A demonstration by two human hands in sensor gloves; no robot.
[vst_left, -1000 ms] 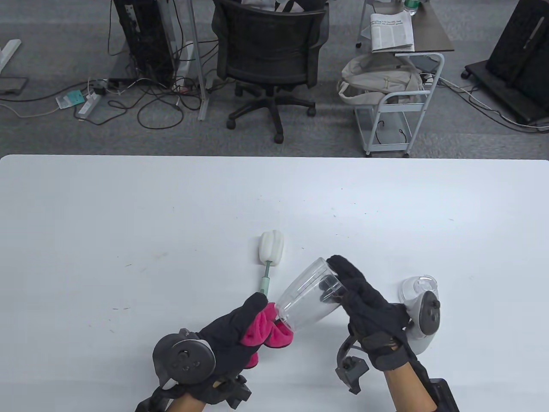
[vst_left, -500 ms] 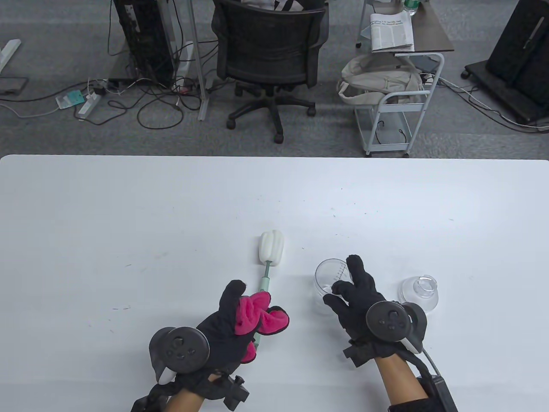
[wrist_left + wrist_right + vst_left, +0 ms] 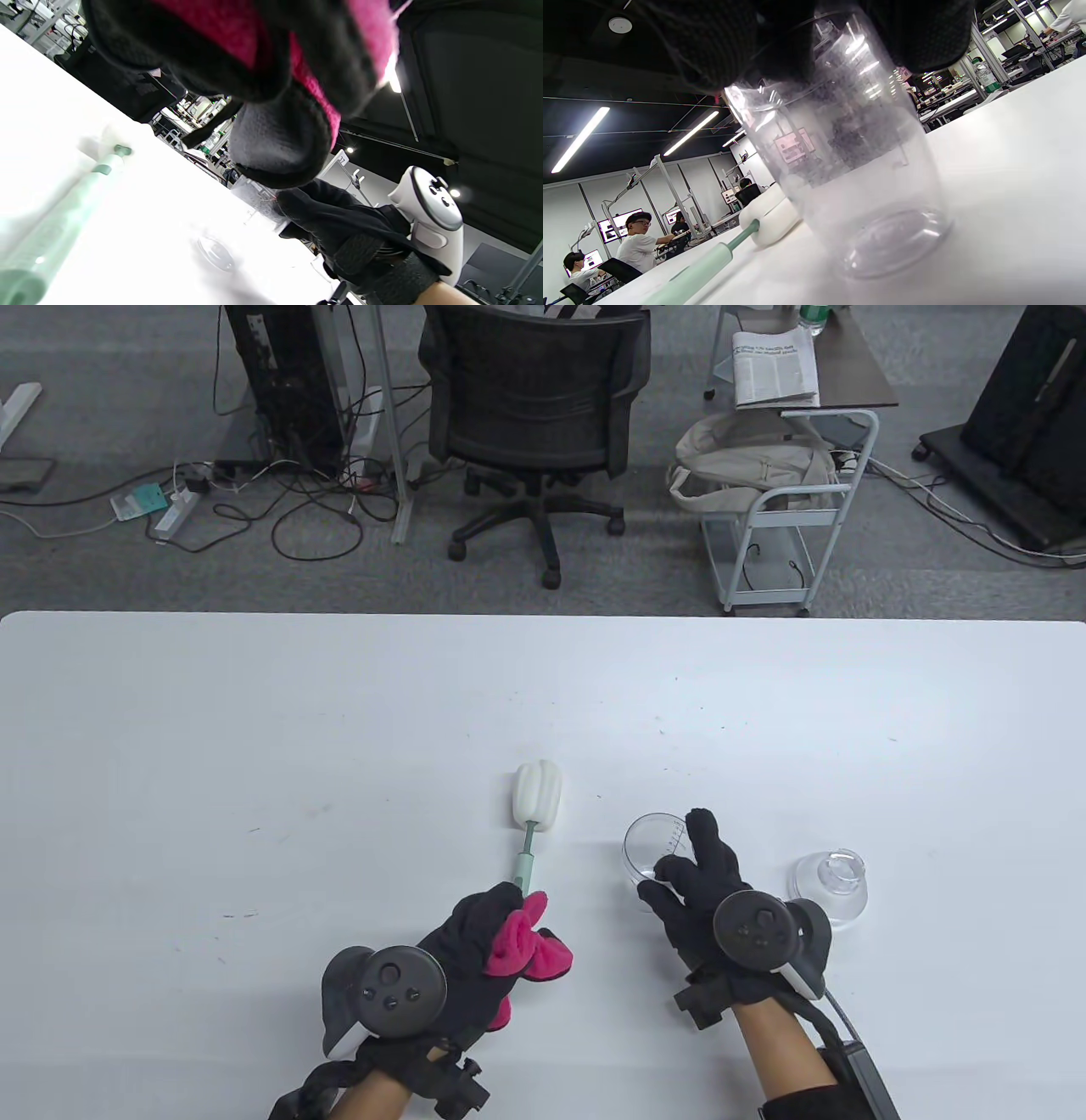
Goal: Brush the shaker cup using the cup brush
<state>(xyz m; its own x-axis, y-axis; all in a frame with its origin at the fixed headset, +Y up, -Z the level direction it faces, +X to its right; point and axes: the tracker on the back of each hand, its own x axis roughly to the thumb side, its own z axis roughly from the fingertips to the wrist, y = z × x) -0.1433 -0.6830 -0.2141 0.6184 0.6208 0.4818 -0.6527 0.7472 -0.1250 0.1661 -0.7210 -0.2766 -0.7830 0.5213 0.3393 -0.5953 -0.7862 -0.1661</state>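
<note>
The clear shaker cup [image 3: 653,845] stands upright on the white table [image 3: 254,729], mouth up. My right hand [image 3: 697,861] grips it at the rim from the near side; the right wrist view shows the cup [image 3: 857,169] under my fingers [image 3: 712,46]. The cup brush [image 3: 528,848] lies flat to its left, white sponge head [image 3: 537,797] pointing away, green handle toward me. My left hand [image 3: 513,912] holds a pink cloth [image 3: 530,948] over the near end of the handle. In the left wrist view the handle [image 3: 55,228] lies on the table, apart from my fingers [image 3: 280,156].
A clear domed lid [image 3: 830,884] lies on the table just right of my right hand. Beyond the table's far edge stand an office chair [image 3: 534,415] and a small cart [image 3: 780,517].
The right hand turned the cup from tilted on its side to upright on the table. The left hand drew the pink cloth away from the cup's mouth and lowered over the brush handle.
</note>
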